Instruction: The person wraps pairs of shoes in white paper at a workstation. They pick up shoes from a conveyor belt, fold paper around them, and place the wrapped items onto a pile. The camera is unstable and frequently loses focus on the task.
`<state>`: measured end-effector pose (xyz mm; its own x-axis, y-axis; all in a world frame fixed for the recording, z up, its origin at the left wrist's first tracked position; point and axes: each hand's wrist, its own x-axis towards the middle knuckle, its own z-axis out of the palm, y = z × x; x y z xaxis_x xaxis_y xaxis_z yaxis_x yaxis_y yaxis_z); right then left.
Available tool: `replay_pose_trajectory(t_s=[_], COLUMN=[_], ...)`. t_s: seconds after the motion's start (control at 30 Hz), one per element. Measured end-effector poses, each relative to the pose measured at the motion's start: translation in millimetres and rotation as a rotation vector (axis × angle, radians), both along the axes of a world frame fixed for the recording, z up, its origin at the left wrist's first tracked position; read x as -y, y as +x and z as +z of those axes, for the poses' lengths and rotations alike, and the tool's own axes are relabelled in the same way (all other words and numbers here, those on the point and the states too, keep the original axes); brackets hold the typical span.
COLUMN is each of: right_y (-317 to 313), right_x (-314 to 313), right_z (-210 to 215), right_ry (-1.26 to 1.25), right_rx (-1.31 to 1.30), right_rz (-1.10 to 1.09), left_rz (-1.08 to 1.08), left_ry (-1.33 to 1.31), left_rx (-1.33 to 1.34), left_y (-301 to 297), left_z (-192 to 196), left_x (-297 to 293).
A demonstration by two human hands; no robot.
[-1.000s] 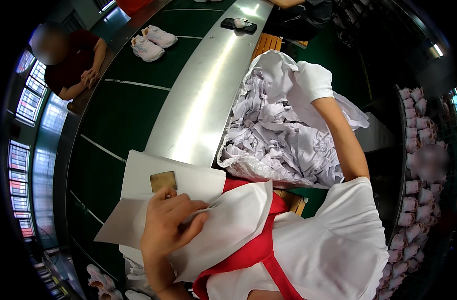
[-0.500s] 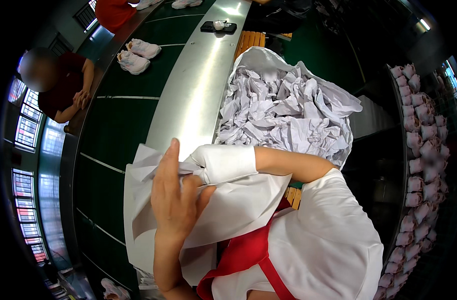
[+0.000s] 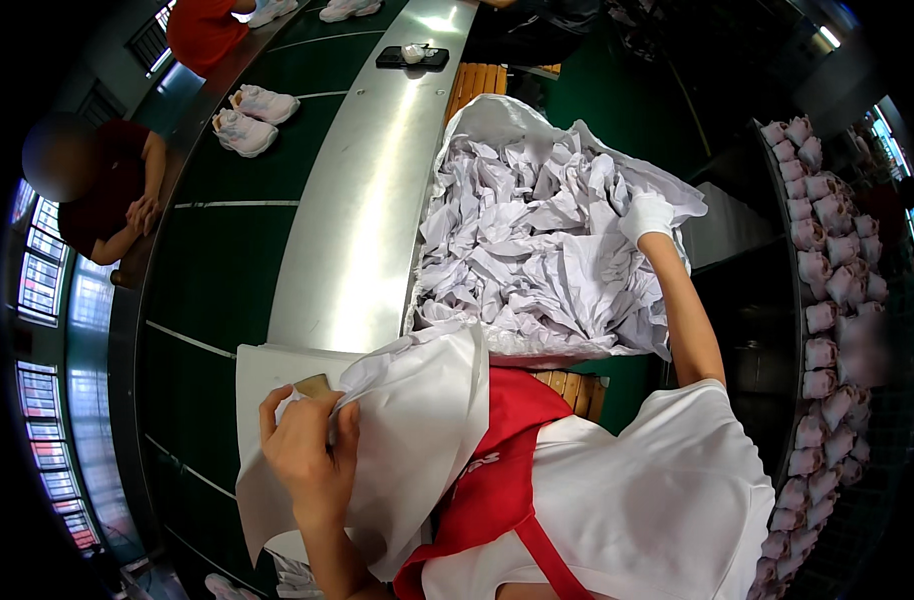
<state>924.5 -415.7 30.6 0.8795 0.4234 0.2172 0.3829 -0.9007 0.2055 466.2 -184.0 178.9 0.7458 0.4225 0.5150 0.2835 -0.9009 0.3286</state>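
Paper (image 3: pixel 537 240), crinkly, beside gloved hand (image 3: pixel 648 217)

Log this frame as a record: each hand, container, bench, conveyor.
Left hand: bare, curled at the crumpled edge of a large white paper sheet; grip unclear
Nearby: small flat brass-coloured piece
Right hand: white-gloved, at the container's right side; grip unclear
Container: open, white-lined container full of crumpled white paper
Bench: shiny silver metal strip, bearing a flat black rectangular device
Conveyor: green belt with white crosslines, carrying white shoes
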Motion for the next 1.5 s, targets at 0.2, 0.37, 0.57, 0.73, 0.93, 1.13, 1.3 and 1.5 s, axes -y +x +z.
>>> replay_pose_trajectory(t_s=[0.2,0.37,0.57,0.73,0.93,1.13,1.3,1.5], right_y=[-48,-139,-155,-119,-169,-274,-319,-364], right_x=[-42,-109,-126,-101,-146,-208,-250,-277], right_z=[16,-13,-40,-1,37,129,160,199], right_ry=[0.304,0.53,0.434,1.226,1.354,0.402,-0.083,-0.151], right_rx=[-0.08,-0.233,-0.698,-1.423,-1.611,-1.819,-1.847,-1.652], right_rz=[0.113,0.691,0.572,0.343,0.484,1.226,1.456,1.579], left_rz=[-0.004,-0.049,-0.035,-0.124,-0.363,-0.167,0.314,0.523], left_ry=[-0.007,-0.025,-0.043,-0.119,-0.165,-0.07,0.114,0.186], left_rx=[-0.026,-0.029,-0.063,-0.1,-0.038,0.091,0.094,0.16], left_y=[-1,-1,-15,-18,-17,-37,-80,-131], left_z=[-6,-6,-2,-5,5,20,20,24], left_x=[3,2,7,2,5,11,8,20])
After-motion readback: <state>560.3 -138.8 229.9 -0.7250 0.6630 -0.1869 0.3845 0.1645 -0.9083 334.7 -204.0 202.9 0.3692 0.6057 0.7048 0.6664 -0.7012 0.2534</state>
